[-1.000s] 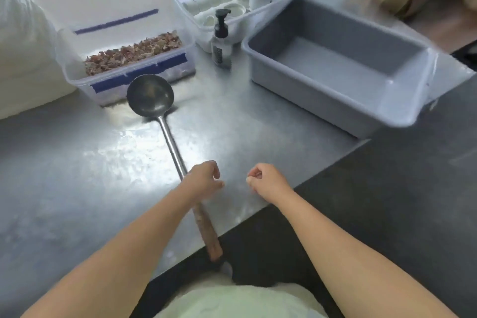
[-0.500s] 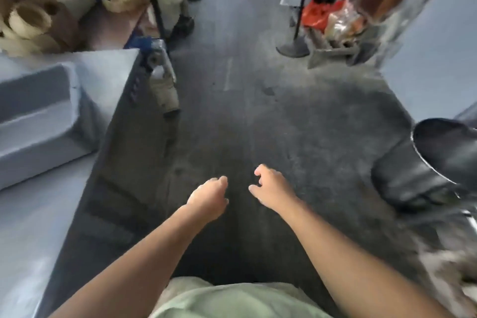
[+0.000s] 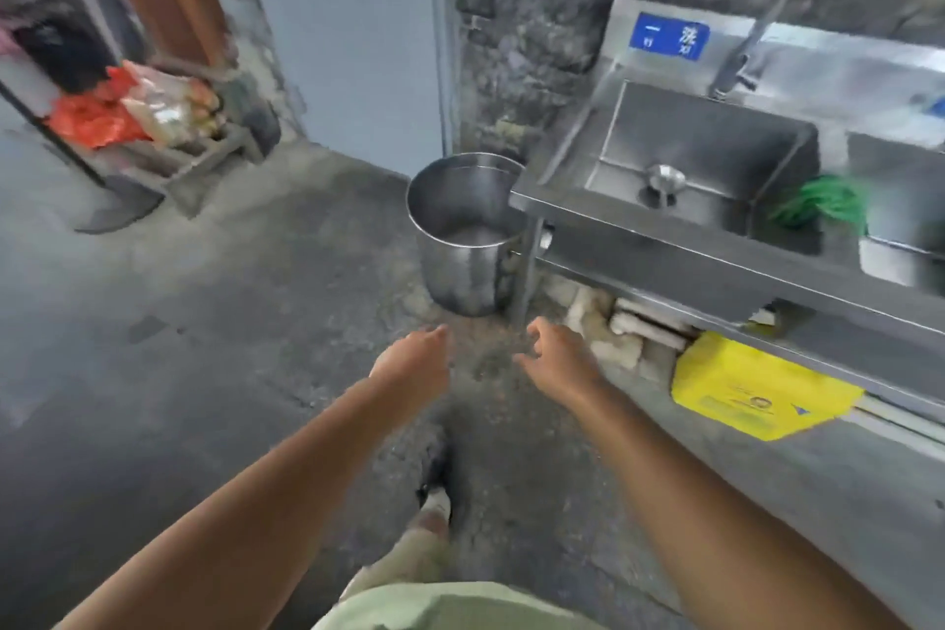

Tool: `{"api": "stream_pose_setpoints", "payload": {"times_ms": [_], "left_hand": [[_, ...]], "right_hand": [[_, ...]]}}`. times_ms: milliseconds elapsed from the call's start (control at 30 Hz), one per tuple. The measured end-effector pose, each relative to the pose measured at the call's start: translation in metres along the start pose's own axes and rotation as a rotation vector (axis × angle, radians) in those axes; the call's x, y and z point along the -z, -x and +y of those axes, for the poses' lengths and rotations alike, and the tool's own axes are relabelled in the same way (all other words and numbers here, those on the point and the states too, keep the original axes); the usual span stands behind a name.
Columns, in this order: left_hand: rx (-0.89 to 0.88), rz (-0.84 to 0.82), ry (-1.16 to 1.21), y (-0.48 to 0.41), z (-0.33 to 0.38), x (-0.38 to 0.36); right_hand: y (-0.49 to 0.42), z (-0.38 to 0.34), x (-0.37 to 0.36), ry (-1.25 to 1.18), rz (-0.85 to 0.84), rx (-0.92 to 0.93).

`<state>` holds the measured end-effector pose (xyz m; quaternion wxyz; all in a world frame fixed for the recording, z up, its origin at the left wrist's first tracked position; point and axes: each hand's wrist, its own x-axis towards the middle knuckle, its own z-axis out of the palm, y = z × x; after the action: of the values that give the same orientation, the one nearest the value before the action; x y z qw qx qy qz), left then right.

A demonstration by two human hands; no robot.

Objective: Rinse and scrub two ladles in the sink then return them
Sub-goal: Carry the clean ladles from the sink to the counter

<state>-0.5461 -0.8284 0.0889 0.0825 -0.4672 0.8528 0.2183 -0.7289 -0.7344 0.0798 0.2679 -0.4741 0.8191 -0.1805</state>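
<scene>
View swung since 0.5 s ago: sink [image 3: 572, 200] now seen, upper right. 1 ladle [image 3: 664, 180] lies in its basin. Left hand [image 3: 413, 366] and right hand [image 3: 560, 357], fingers loosely spread, empty, below-left of sink.

My arms are bare, no sleeves; I wear pale green shorts [image 3: 409, 558], a matching top [image 3: 450, 609] and a dark shoe [image 3: 437, 476].

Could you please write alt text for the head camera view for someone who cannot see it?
Two empty hands, left hand and right hand, reach forward over a concrete floor toward a steel sink; a steel pot stands on the floor beside it.
</scene>
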Motion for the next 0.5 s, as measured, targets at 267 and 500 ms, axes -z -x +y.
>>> {"api": "stream_pose_setpoints", "payload": {"times_ms": [267,500], "left_hand": [[-0.292,-0.037,-0.095,-0.192,0.072,0.05],[-0.462,-0.06,-0.152,-0.318,0.15,0.087]], "right_hand": [[-0.142,0.034,0.07,0.053,0.147,-0.172],[-0.23,0.069,0.142,-0.027,0.19,-0.331]]}}
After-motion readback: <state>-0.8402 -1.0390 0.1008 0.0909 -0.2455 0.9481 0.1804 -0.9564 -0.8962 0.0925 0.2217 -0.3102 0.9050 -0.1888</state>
